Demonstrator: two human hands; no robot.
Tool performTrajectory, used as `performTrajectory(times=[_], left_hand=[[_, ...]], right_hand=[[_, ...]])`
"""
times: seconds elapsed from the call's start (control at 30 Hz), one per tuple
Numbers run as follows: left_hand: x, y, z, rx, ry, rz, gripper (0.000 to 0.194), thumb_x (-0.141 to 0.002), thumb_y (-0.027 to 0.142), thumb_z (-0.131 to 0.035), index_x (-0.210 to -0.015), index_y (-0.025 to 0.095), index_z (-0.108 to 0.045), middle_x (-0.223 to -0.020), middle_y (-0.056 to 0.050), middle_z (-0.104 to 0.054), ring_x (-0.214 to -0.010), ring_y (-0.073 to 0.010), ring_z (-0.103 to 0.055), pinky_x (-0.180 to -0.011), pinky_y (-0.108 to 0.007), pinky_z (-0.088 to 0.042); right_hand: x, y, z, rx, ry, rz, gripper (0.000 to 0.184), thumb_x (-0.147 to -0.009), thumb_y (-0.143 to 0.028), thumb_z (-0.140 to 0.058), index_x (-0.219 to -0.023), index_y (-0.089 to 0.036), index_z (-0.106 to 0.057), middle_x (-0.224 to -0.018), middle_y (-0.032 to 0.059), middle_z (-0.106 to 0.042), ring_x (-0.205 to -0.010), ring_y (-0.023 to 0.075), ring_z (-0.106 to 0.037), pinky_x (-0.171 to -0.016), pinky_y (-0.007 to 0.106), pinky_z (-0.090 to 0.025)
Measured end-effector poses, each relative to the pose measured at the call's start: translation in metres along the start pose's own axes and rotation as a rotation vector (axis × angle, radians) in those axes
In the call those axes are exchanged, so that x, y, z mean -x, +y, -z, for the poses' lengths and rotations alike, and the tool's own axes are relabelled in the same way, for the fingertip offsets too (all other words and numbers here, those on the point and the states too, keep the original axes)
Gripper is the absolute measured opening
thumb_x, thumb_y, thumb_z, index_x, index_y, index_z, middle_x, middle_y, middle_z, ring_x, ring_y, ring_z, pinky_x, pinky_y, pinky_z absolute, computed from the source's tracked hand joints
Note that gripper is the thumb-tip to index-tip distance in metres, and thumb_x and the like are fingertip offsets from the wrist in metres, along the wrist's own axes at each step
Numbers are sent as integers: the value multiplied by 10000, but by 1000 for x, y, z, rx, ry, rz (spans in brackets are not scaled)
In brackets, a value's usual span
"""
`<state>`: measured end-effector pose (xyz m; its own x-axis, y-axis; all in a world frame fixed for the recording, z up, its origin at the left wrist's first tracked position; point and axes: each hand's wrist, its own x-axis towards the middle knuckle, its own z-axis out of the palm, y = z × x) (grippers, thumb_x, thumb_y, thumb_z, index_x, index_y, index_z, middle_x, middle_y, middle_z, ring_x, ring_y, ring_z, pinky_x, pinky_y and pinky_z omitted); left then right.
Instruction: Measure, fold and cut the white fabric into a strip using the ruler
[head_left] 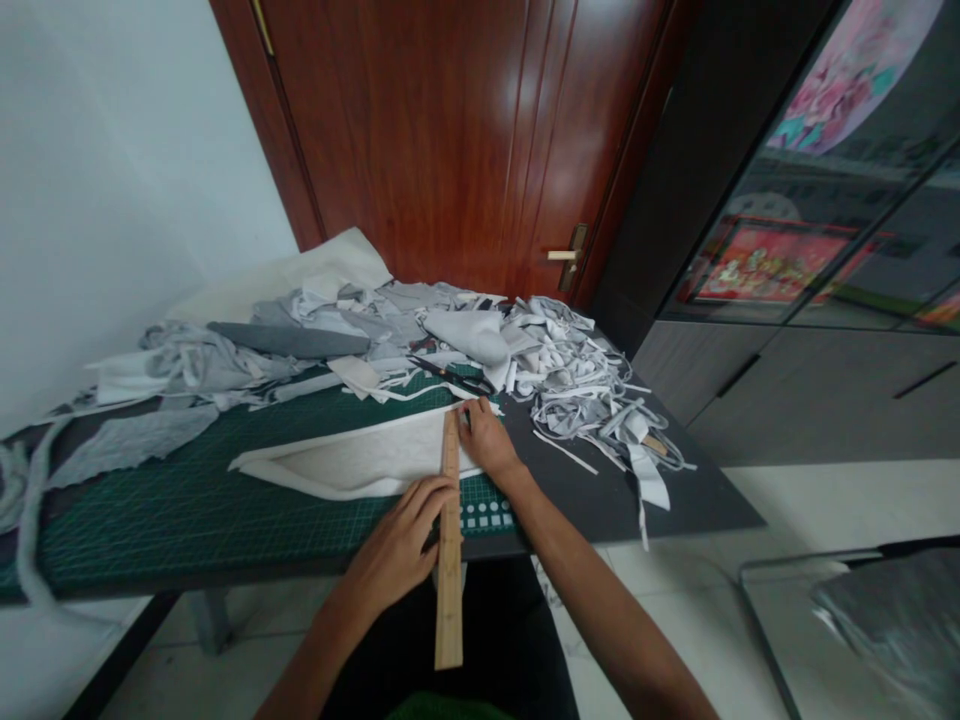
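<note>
so i'm following this on the head feed, and my read is the step in hand is squaring the ruler up across the cloth. left to right: the cloth [367, 458] lies on the mat [180, 515], mostly left of both hands, its right end passing under the ruler. the left hand [399, 548] has its fingertips curled onto the ruler [449, 585], thumb close to the near edge; can't tell if that's a real pinch or just pressing. the ruler's near end pokes out past the table edge, on the body side of that grip. the right hand [487, 437] is bunched at the ruler's far end, on the cloth's far edge, and i can't tell what's between its fingers. next move, i reckon, calls for keeping the ruler from skewing and the cloth flat, since its rim looks curled.

around that: scraps [176, 362] far off left of the left hand, scissors [452, 377] just beyond the right, then a messy heap [559, 365] right of it. scissors and heap leave little elbow room on the far side.
</note>
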<state>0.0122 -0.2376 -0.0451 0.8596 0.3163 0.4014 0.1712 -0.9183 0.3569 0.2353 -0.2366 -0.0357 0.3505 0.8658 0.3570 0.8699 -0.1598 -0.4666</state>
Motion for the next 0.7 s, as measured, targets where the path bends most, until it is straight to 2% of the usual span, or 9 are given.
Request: performTrajectory(times=[0.13,0.27,0.5,0.7], left_hand=[[5,-4,-7,-83,9,24,723,-851,8,-479,-1544,205,-412,-1549,-107,-505,-1438,-224,-487,-1216,-433,-433],[11,-9,-13,-178,36,1,792,-872,-22,-392,-1616,232,-304,-1606,-90,-464,-1471,-193,-462,-1217,-378,-428],[10,-8,-17,-404,33,-30,741,-859,-29,-338,-1578,147,-370,-1586,-125,-492,-1429,-213,-520,-1171,-370,-481],[6,-3,-12,-411,58,-63,760,-855,-19,-341,-1594,158,-332,-1540,-120,-549,-1384,-189,-568,-1150,-346,-494]], right_hand=[[35,-12,7,48,-21,55,232,-1007,-105,-490,-1156,-118,-667,-1185,167,-657,-1100,259,-612,-996,386,-502],[73,-22,12,74,-41,118,305,-1028,-131,-481,-1258,-138,-681,-1376,154,-660,-1189,292,-578,-1054,453,-480],[112,-31,16,-9,-96,127,408,-1024,-146,-483,-1401,-155,-639,-1501,90,-598,-1421,317,-489,-1166,494,-407],[135,-36,27,-111,-112,148,419,-986,-160,-532,-1379,-216,-665,-1476,44,-626,-1419,312,-487,-1179,515,-380]])
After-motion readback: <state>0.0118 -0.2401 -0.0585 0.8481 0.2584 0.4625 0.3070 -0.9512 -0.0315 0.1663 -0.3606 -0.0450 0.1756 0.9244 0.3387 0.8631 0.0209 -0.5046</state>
